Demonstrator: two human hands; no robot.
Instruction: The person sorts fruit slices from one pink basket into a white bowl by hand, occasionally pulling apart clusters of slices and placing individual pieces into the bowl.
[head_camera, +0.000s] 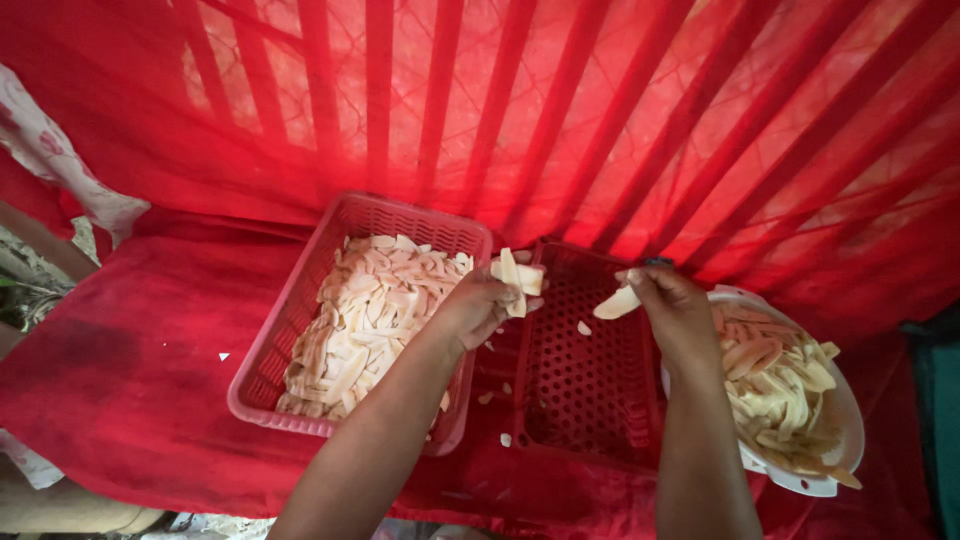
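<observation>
Head view, looking down over both forearms.

Left hand (478, 305): raised above the gap between the two baskets, grip clenched around a few pale slices (516, 278) that stick up past the fingers.

Right hand (672, 305): raised over the near edge of the white bowl, grip pinched on a single pale strip (617, 303) that points left and down toward the empty basket. A small dark object shows at the top of this hand; what it is cannot be told.

Pink basket (262, 385): on the left, slotted walls, well filled with a heap of cut slices (365, 320).

Red basket (590, 400): middle, perforated floor, just beside the pink one; only a stray piece or two on it.

White bowl (820, 480): on the right, partly behind the right wrist, holding a pile of pale strips (780, 385).

Red cloth (130, 360): covers the surface under all three containers; a few loose scraps lie on it between the baskets.

Red slatted panel (560, 110): stands behind.
</observation>
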